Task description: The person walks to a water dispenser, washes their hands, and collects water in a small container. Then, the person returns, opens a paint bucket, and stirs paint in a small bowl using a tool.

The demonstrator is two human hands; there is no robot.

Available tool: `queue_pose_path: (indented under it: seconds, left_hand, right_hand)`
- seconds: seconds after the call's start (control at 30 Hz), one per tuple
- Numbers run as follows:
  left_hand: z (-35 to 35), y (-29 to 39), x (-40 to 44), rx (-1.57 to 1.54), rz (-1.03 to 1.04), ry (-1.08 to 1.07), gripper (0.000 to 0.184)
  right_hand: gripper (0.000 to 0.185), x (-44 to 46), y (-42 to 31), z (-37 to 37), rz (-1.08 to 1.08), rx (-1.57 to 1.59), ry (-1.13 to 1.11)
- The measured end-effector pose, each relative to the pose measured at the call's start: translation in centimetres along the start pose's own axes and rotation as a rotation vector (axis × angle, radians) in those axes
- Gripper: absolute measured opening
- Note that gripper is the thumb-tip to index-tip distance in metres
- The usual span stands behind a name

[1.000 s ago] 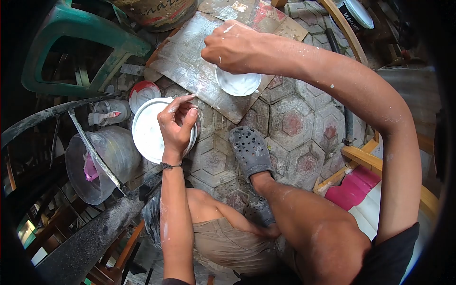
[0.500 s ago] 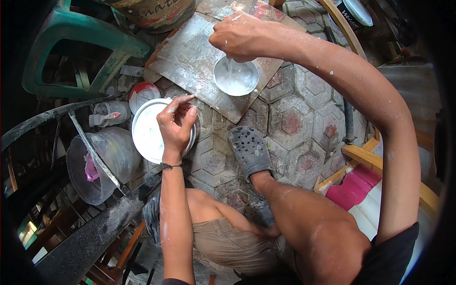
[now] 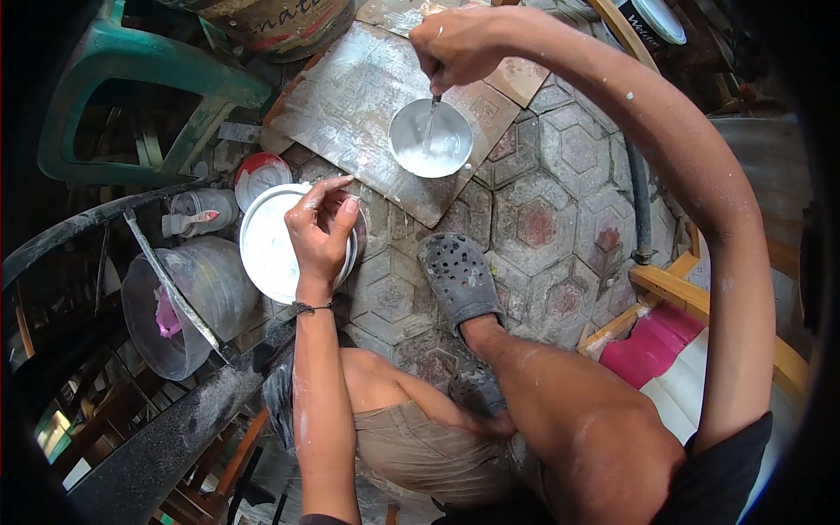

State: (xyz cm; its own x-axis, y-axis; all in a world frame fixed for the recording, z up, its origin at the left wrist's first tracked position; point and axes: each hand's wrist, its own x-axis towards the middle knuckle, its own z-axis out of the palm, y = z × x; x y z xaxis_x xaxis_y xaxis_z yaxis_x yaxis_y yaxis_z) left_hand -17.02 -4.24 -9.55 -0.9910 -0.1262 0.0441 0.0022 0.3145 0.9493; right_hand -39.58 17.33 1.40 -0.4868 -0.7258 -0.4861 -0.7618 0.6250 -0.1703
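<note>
My right hand [image 3: 459, 48] is closed around the dark upper end of a thin metal stirring rod [image 3: 429, 129]; its exact kind is unclear. The rod's lower end dips into milky white liquid inside a round metal bowl [image 3: 395, 144], which sits on a paint-stained board [image 3: 337, 109]. My left hand [image 3: 322, 229] hovers above a white-lidded paint bucket [image 3: 267, 254], with its fingers loosely bent, thumb apart and nothing visible in them. Whether it touches the lid I cannot tell.
Left of the bucket are a red-rimmed lid [image 3: 262, 178], a jar [image 3: 219, 206] with a brush [image 3: 188, 222] across it, and a clear plastic pail [image 3: 206, 271]. A green plastic stool [image 3: 74, 96] stands at upper left. Wooden frames [image 3: 669, 291] lie at right.
My right hand has moved slightly up and right, bringing more of the rod into view in the bowl. The left hand has stayed nearly still.
</note>
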Motion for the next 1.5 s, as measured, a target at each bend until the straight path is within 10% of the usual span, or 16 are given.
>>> queue_pose_path:
  seconds: [0.73,0.93,1.17,1.5]
  left_hand:
    - [0.1,0.7,0.0,-0.055,-0.072,-0.027,0.033]
    - [0.0,1.3,0.2,-0.063,-0.099,-0.072,0.038]
    - [0.1,1.5,0.4,-0.032,-0.12,-0.088,0.042]
    - [0.1,2.3,0.4,-0.137,-0.176,-0.064,0.037]
  right_hand:
    - [0.028,-7.6,2.4,-9.5,0.102,0.084,-0.085]
    - [0.017,-1.2,3.8,-0.8,-0.036,0.083,0.291]
    - [0.022,0.1,0.3,1.0,-0.047,-0.322,-0.053]
    - [0.033,-0.4,4.6,-0.5,-0.081,0.118,-0.182]
